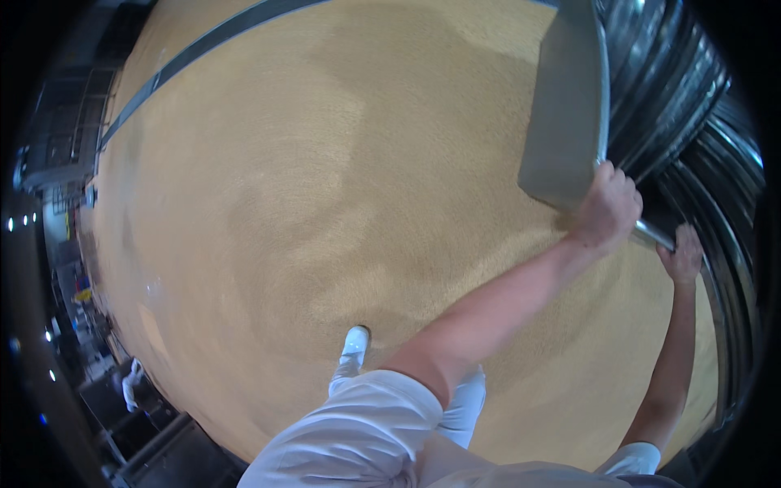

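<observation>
A large grey metal panel [564,118] stands at the upper right, its lower edge at the bed of tan, grain-like material [268,203]. My left hand [608,207] is closed at the near end of the panel's rim, where a short metal bar [655,234] begins. Farther along that bar, at its near right end, my right hand [685,254] is closed too. Both arms reach out to the right. Whether the bar and panel are one piece is hidden behind my left hand.
Dark, shiny ribbed metal [663,89] rises close on the right. One of my white shoes [355,340] rests on the grainy bed. A curved metal rim [211,39] bounds the bed at the far left. Beyond it are dark equipment and a person in white [131,382].
</observation>
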A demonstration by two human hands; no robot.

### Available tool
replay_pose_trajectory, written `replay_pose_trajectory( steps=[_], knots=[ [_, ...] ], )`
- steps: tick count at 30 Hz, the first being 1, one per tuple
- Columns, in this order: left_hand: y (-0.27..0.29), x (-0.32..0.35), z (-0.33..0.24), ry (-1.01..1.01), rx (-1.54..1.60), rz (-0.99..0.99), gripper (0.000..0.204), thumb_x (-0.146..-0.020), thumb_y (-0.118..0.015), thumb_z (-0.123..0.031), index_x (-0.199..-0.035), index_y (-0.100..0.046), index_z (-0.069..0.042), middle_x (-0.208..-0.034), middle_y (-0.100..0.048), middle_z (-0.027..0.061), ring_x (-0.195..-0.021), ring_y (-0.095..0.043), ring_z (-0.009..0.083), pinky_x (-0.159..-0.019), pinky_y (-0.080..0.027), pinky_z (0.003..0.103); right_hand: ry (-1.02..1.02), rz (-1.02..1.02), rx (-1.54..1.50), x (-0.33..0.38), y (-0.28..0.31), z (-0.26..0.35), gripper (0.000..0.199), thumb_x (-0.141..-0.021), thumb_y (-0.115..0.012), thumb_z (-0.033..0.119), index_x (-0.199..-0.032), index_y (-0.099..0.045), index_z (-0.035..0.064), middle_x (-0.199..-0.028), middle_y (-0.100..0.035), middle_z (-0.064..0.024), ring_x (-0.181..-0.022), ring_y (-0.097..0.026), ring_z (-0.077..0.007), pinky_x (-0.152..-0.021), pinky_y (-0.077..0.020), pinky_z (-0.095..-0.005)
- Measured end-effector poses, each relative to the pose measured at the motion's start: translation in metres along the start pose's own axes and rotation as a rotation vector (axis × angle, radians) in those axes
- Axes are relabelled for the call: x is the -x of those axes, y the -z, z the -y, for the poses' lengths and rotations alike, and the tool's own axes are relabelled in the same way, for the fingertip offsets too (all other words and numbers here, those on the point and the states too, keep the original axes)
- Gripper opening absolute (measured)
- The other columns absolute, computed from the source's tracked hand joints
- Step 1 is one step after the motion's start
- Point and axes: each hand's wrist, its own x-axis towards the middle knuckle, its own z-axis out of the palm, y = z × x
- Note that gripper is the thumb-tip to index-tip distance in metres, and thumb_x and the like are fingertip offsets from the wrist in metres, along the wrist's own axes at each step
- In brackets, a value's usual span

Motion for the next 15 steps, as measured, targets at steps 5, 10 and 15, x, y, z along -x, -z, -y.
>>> replay_pose_trajectory(
  steps=[5,10,15],
  knots=[
    [-0.063,-0.005,-0.044,0.015,-0.055,0.162,0.010,-0.081,-0.059,-0.018,-0.077,-0.067,-0.013,-0.075,-0.060,0.0022,-0.081,-0.056,0.0189,-0.085,-0.037,0.036,0.110,-0.218,0.024,0.025,-0.093,-0.086,0.066,-0.081,-0.068,0.053,-0.116,-0.058,-0.0026,-0.113,-0.061,-0.0229,-0.110,-0.058,-0.0444,-0.094,-0.0477,-0.0528],
    [-0.037,0.020,-0.070,0.016,0.171,0.254,0.013,-0.086,-0.062,-0.022,-0.094,-0.064,-0.011,-0.099,-0.058,0.0062,-0.096,-0.056,0.0222,-0.091,-0.037,0.038,-0.086,0.149,-0.027,0.056,-0.100,-0.091,0.075,-0.078,-0.070,0.051,-0.127,-0.053,-0.0027,-0.130,-0.055,-0.0262,-0.126,-0.048,-0.0439,-0.107,-0.0374,-0.0530],
    [0.094,0.249,-0.028,0.565,0.400,0.097,0.048,-0.091,-0.065,-0.028,-0.134,-0.053,-0.010,-0.139,-0.051,0.0149,-0.128,-0.048,0.0354,-0.106,-0.040,0.048,-0.244,-0.033,-0.169,0.043,-0.028,-0.002,0.070,-0.083,-0.068,0.036,-0.137,-0.045,-0.0005,-0.134,-0.049,-0.0248,-0.126,-0.044,-0.0441,-0.107,-0.0346,-0.0531]
  ],
)
